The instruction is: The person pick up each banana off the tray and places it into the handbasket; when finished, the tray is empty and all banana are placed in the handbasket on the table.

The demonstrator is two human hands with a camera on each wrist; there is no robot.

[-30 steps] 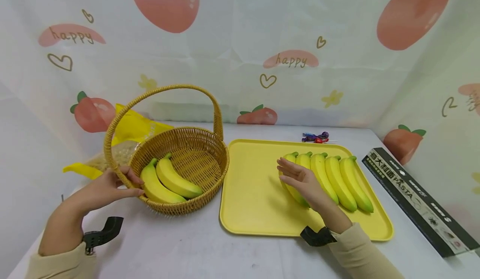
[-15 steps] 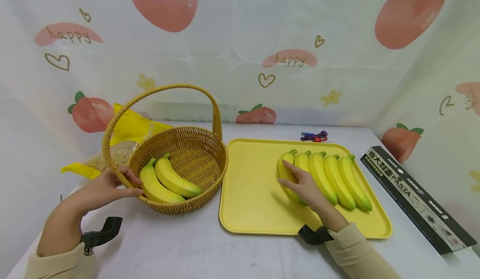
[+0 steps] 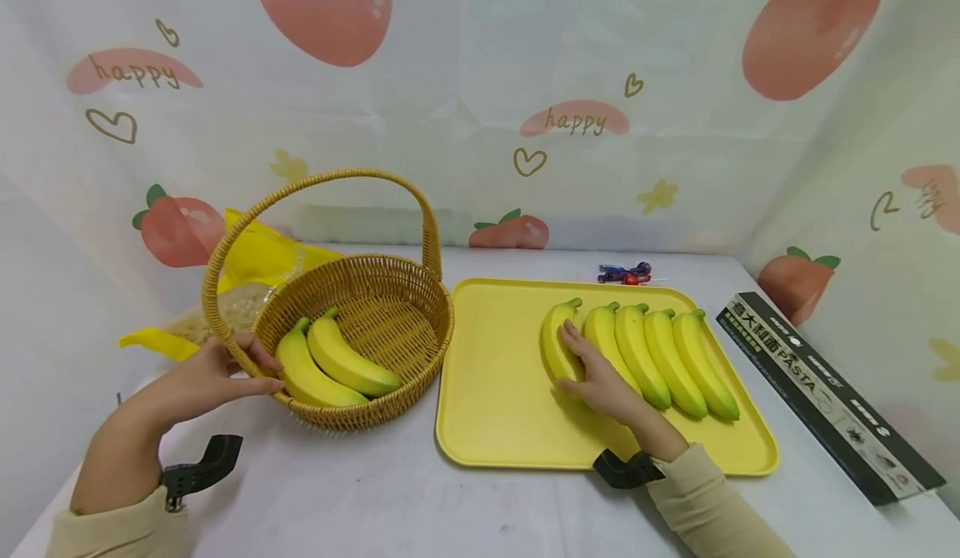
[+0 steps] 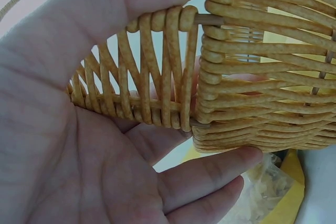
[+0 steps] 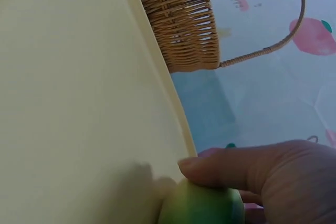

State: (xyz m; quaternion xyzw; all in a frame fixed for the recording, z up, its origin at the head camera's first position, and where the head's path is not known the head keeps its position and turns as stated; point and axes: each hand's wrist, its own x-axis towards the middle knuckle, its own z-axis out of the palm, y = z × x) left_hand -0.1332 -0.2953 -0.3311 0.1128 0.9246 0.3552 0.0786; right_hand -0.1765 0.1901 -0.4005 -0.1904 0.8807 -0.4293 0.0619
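My left hand is gripping the wicker basket by its near rim, thumb inside, fingers outside; two bananas are lying in it. On the yellow tray, my right hand, hovering flat a second ago, is now closing around the leftmost banana, nudging it apart from the row of four. It looks ready to lift.
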